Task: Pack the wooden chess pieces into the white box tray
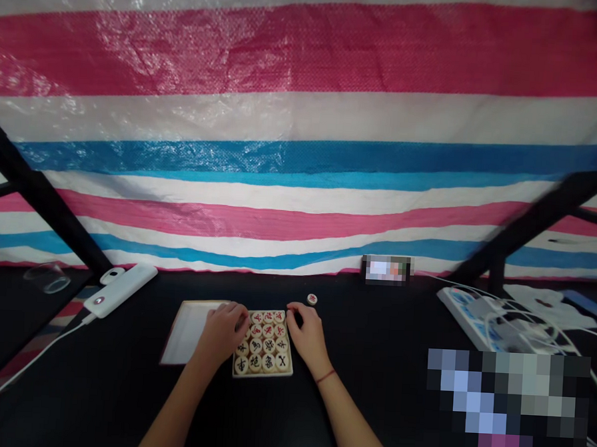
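Note:
A shallow square box (291,370) holds rows of round Chinese chess pieces, red characters at the far side and black ones nearer. My left hand (225,328) is over the box's far left corner, fingers curled downward; it hides some pieces, and I cannot see what its fingertips hold. At the opposite side, my right hand (307,327) has its bent forefinger and thumb by the far right corner, a small gap between them. A single red-marked chess piece (312,299) lies on the table just beyond the right hand. Partly beneath my left hand is the box lid (185,334), pale inside.
A white power bank (121,291) with a cable lies at the left, near a clear cup (50,279). A blurred phone-like device (386,269) stands at the back. A power strip (466,318) with tangled cables is on the right. Striped sheeting (284,116) hangs behind the black table (258,421).

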`<state>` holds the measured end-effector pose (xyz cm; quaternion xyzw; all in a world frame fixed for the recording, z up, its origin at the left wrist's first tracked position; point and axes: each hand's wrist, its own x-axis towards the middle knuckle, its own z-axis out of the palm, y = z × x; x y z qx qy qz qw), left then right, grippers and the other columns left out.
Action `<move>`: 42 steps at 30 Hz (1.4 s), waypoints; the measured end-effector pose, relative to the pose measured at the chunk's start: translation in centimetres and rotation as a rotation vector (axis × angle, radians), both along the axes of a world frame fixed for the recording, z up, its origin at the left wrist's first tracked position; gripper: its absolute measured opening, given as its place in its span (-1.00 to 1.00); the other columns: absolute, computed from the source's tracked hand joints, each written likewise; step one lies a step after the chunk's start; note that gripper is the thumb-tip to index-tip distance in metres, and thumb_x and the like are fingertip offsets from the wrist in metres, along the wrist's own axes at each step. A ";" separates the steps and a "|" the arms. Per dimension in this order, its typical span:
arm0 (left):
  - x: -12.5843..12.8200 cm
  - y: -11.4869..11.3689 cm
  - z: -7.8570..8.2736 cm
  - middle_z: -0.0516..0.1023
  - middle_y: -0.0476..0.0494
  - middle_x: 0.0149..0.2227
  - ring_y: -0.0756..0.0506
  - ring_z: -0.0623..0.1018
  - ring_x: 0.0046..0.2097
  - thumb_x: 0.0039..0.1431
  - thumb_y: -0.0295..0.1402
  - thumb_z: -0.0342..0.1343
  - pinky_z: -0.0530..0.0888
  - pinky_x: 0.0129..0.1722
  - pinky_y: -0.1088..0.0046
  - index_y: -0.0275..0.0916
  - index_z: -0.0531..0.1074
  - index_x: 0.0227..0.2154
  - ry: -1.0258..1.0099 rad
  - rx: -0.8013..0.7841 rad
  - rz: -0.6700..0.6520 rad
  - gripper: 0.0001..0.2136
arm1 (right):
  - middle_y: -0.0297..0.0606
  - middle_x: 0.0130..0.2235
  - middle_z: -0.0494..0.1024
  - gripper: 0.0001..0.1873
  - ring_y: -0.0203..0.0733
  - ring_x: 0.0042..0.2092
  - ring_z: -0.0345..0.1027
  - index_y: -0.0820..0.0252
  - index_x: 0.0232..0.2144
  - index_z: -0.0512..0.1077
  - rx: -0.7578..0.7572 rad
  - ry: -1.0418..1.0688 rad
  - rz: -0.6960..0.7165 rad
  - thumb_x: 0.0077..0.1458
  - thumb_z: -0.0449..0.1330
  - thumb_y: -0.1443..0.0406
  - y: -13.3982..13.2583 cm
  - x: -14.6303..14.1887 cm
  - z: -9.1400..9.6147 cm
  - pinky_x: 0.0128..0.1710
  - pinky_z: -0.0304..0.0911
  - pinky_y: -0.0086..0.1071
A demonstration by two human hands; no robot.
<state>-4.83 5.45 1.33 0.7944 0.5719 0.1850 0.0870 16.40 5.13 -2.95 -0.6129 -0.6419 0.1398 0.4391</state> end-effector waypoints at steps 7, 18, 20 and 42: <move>0.9 0.0 0.3 0.52 -0.08 -0.34 -0.07 0.49 -0.32 0.23 -0.24 -0.01 0.40 -0.28 0.40 -0.19 0.44 -0.30 -0.404 0.072 -0.027 -0.82 | -0.14 -0.18 0.56 -0.75 -0.09 -0.11 0.42 0.17 -0.14 0.44 0.276 -0.042 0.100 0.12 0.12 0.25 -1.4 -1.1 2.2 -0.05 0.29 -0.18; 2.5 -1.3 0.0 0.52 -0.08 -0.31 -0.06 0.51 -0.27 0.24 -0.19 -0.01 0.47 -0.22 0.38 -0.18 0.43 -0.19 -0.576 -0.013 -0.103 -0.78 | -0.14 -0.11 0.55 -0.71 -0.12 -0.07 0.42 0.12 -0.04 0.44 0.402 -0.097 0.146 0.19 0.08 0.31 -1.3 -0.4 3.0 -0.04 0.32 -0.20; 2.1 -1.0 0.0 0.52 -0.10 -0.31 -0.08 0.52 -0.25 0.25 -0.21 -0.02 0.47 -0.20 0.36 -0.18 0.43 -0.17 -0.540 0.028 -0.098 -0.77 | -0.09 -0.12 0.54 -0.69 -0.11 -0.07 0.40 0.15 -0.06 0.47 0.356 -0.047 -0.055 0.21 0.04 0.28 -0.4 1.6 2.4 -0.03 0.31 -0.18; 0.8 0.0 -0.2 0.57 -0.10 -0.37 -0.09 0.55 -0.30 0.21 -0.27 -0.04 0.47 -0.24 0.36 -0.18 0.49 -0.28 -0.456 0.077 -0.048 -0.79 | -0.21 -0.23 0.56 -0.77 -0.08 -0.15 0.38 0.13 -0.22 0.44 -0.032 -0.224 -0.208 0.16 0.03 0.23 1.7 5.0 -0.9 -0.19 0.14 -0.30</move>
